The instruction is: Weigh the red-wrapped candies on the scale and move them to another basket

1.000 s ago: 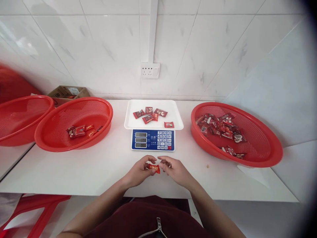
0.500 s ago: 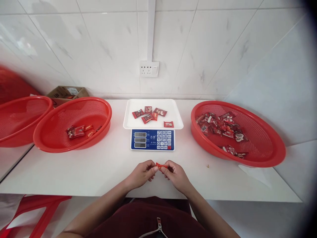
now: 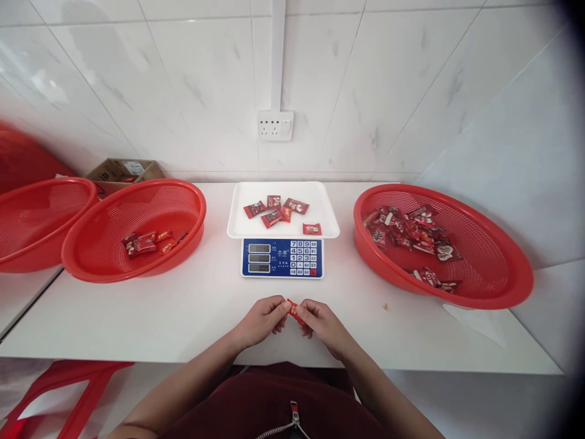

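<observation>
Red packet [image 3: 293, 308] pinched between left hand [image 3: 265, 318] and right hand [image 3: 322, 323]

I have the packet in the lower middle of the frame, above the near part of the white surface [image 3: 183, 320]. Both hands are narrow: the left thumb and fingers grip 1 end, the right thumb and fingers the other, with yellow print showing between them. I cannot tell whether the hands rest on the surface.

Just beyond them, at the centre of my frame, stands a blue-fronted scale [image 3: 283, 274] with 3 displays [image 3: 259, 258], whose digits are too faint for me to read surely. Its white pan [image 3: 326, 210] carries 6 wrapped packets [image 3: 297, 206]: 5 grouped near the middle, 1 apart toward the lower right corner.

At right in the frame I see a red basket [image 3: 381, 265] holding a loose pile of packets [image 3: 411, 228]. At left, a second basket [image 3: 89, 253] holds a small cluster of packets [image 3: 146, 242]; a third basket [image 3: 36, 250] is cut off by the left edge, and a cardboard box [image 3: 106, 171] sits behind these 2.
</observation>
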Demonstrator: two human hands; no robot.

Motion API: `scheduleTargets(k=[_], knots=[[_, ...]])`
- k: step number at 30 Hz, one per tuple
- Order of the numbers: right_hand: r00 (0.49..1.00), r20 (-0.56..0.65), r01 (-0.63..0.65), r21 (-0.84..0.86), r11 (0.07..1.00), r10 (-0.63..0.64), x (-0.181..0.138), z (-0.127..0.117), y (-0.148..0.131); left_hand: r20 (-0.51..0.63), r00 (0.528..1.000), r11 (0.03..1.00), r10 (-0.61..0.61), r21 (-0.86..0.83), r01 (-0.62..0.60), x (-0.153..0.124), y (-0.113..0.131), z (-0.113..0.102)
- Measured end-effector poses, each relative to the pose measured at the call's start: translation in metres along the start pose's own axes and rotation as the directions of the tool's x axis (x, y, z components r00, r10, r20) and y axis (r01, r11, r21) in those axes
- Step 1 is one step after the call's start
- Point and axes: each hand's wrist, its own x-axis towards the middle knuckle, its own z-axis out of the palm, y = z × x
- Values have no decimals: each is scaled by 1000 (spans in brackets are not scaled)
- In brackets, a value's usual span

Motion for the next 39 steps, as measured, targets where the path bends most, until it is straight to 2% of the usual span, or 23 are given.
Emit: scheduleTargets(k=[5, 9, 14, 21, 28, 30, 32, 33, 35, 37, 38, 39], knots=[[1000, -4, 28, -79, 997, -28, 1, 3, 1, -37, 999, 997, 35, 73, -33, 0, -1, 1], [999, 48, 13, -3, 1000, -12, 1, 3, 1, -34, 999, 999, 10, -49, -12, 0, -2, 1], [996, 91, 4, 54, 999, -9, 0, 2, -3, 31, 999, 981, 19, -193, -13, 1, 0, 0], [997, 38, 70, -136, 988, -65, 2, -2, -21, -52, 998, 996, 36, -76, -40, 1, 4, -2], [979, -24, 184, -328, 927, -203, -6, -9, -32, 36, 996, 996, 85, -28, -84, 9, 6, -1], [970, -67, 198, -341, 919, -234, -14, -22, -44, 78, 992, 995, 98, 1, -99, 13, 5, 2], [948, -160, 213, -327, 921, -276, -25, -44, -63, 110, 989, 994, 96, 36, -100, 17, 3, 4], [921, -232, 222, -346, 911, -313, -32, -58, -74, 118, 989, 994, 85, 60, -92, 18, 1, 5], [824, -383, 207, -483, 851, -418, -43, -93, -97, 123, 990, 988, 66, 129, -82, 20, -3, 7], [719, -485, 70, -662, 747, -498, -50, -134, -118, 123, 990, 974, 72, 206, -96, 20, -8, 9], [698, -509, -55, -739, 671, -504, -51, -154, -127, 124, 989, 965, 80, 238, -108, 19, -9, 9], [714, -510, -196, -803, 563, -478, -48, -174, -134, 126, 988, 958, 89, 260, -119, 19, -11, 10]])
